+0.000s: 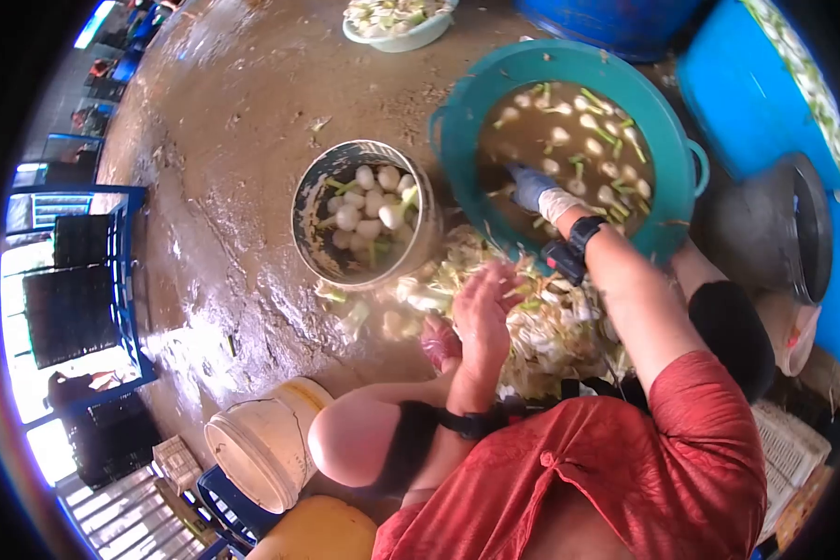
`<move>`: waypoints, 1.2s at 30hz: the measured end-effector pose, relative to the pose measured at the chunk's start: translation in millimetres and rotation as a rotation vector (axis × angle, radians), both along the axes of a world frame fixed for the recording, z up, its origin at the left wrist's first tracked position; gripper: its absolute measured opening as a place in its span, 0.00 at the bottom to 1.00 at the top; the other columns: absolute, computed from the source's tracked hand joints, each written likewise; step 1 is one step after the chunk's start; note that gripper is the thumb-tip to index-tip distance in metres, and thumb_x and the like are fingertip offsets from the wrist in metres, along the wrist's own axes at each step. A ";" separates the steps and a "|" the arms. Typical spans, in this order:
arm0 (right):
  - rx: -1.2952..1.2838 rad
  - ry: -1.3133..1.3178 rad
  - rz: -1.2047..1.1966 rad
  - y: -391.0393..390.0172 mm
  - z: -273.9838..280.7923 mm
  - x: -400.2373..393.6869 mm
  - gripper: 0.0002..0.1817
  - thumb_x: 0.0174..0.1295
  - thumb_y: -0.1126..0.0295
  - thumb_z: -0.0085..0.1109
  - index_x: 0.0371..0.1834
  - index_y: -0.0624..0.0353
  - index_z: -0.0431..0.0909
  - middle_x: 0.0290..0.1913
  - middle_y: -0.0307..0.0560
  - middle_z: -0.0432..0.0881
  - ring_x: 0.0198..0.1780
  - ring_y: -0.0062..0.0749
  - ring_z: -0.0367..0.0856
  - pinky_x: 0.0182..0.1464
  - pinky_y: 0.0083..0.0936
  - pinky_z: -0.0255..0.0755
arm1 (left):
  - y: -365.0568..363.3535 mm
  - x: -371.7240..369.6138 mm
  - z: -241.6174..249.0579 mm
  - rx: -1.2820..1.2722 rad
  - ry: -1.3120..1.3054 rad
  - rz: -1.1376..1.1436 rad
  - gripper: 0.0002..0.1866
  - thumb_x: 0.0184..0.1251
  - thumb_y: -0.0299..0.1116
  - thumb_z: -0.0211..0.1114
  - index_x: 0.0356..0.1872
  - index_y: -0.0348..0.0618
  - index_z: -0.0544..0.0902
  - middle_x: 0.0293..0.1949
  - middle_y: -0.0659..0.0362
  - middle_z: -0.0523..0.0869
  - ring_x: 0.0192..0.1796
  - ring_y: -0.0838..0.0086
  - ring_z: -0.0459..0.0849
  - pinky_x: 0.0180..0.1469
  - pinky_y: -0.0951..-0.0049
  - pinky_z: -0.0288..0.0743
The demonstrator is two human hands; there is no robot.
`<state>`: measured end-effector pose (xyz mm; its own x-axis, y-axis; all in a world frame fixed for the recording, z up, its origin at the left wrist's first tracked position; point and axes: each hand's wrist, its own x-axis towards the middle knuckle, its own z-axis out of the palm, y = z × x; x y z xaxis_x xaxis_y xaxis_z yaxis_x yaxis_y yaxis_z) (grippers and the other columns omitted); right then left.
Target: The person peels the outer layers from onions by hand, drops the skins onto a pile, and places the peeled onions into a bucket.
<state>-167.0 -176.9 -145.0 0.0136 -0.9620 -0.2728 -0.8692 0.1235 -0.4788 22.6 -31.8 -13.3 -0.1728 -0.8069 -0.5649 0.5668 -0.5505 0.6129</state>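
My right hand (532, 190), in a blue-grey glove, reaches into a green tub (457, 140) of murky brown water. Several white onion bulbs (585, 147) with short green stems float around it. Its fingertips are at the water and partly hidden, so a grip cannot be made out. Bare and wet, my left hand (485, 301) hovers above a heap of peeled onion leaves and skins (555, 327), fingers apart and nothing visible in them. Just beyond it stands a bucket (424, 219) with several white onion bulbs (369, 207) inside.
A pale basin (411, 37) of trimmings sits at the far side. Blue containers (756, 93) and a dark tub (807, 229) stand to the right. A white bucket (261, 443) lies tipped near my left knee, beside a yellow container (317, 532). The floor (224, 187) is wet and muddy.
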 end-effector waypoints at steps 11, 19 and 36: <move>0.593 -0.891 -0.145 95.1 110.3 -8.0 0.24 0.60 0.43 0.51 0.30 0.55 0.80 0.23 0.36 0.79 0.17 0.15 0.66 0.22 0.13 0.61 | 6.5 -2.4 -10.7 -0.292 -0.476 -0.155 0.28 0.58 0.27 0.66 0.61 0.34 0.68 0.57 0.49 0.73 0.61 0.66 0.71 0.58 0.71 0.69; 0.528 -0.989 -0.149 163.2 180.1 9.3 0.33 0.66 0.39 0.34 0.35 0.58 0.78 0.22 0.40 0.81 0.15 0.19 0.69 0.19 0.19 0.65 | 18.8 -18.3 13.3 -0.586 -0.522 -0.290 0.20 0.60 0.27 0.66 0.52 0.33 0.74 0.36 0.61 0.83 0.36 0.80 0.78 0.43 0.79 0.73; -0.409 0.037 0.183 190.9 177.8 12.0 0.06 0.54 0.66 0.54 0.30 0.54 0.78 0.25 0.52 0.79 0.29 0.52 0.78 0.33 0.43 0.71 | 33.0 -11.2 22.0 -0.667 -0.630 -0.291 0.18 0.45 0.23 0.74 0.39 0.31 0.80 0.34 0.60 0.83 0.34 0.80 0.80 0.38 0.80 0.75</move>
